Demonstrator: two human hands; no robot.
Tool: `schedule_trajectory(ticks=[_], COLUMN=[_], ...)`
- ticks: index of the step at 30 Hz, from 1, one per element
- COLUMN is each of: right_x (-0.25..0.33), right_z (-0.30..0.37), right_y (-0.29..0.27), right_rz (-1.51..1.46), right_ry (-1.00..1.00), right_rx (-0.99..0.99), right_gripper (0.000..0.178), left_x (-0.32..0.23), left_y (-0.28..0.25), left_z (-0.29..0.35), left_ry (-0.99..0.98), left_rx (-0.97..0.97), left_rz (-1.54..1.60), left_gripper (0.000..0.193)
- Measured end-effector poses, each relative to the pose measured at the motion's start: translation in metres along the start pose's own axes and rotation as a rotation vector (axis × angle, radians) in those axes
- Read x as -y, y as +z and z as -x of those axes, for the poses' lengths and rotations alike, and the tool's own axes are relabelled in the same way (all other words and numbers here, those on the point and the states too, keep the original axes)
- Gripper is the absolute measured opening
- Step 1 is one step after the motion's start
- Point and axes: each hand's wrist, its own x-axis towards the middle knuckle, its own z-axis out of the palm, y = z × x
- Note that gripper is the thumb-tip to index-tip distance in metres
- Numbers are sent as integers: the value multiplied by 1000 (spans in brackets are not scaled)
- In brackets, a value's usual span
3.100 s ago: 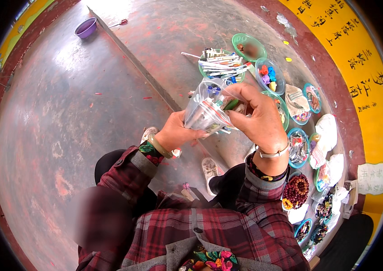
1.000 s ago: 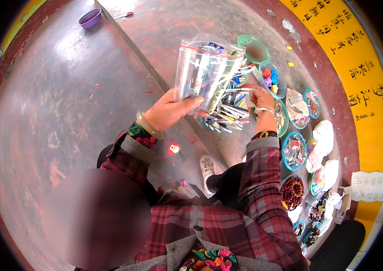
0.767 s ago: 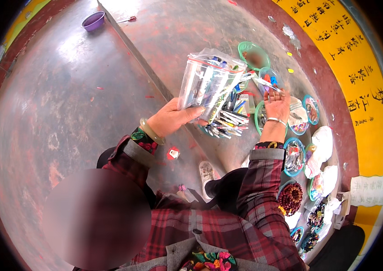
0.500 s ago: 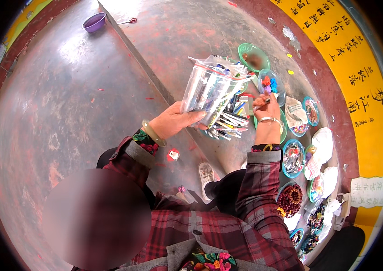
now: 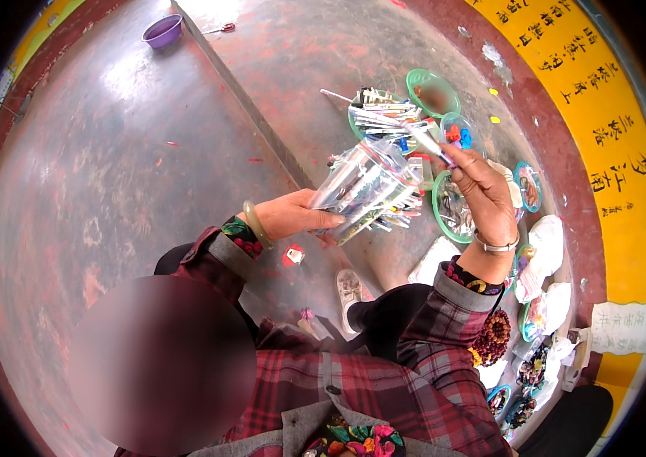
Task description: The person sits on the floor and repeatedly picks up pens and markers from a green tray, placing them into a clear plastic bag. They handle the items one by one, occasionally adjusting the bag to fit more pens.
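A clear bag of small packets, held over a worn red floor

The left hand (image 5: 292, 215) clenches the lower end of a clear plastic bag (image 5: 365, 190) of slim packets, raised at scene centre and tilted up to the right; the right hand (image 5: 483, 194) pinches a thin stick-like piece (image 5: 426, 141) at its open top. Gripped only at one end, the bag could sag and spill packets onto the loose heap (image 5: 388, 122) and green dishes (image 5: 433, 91) beyond; a slack pinch could drop the piece.
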Motion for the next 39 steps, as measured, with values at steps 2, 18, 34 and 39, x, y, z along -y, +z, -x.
schedule_trajectory(ticks=[2,18,34,39], right_x=[-2,8,18,21], right_z=[1,5,0,-1], right_y=[-6,-11,26,31], right_rz=[62,-30,-302,-120], right_ry=[-85,-108,175,131], right_rx=[77,256,197,165], right_gripper=[28,27,24,20], left_x=[1,4,5,1], left_y=[-2,-1,13,13], left_z=[-1,0,-10,-8], left_ry=[-31,-119,-24,-75], left_rx=[56,132,210,194], left_rz=[-29,-53,-40,71], left_gripper=[42,46,48,50])
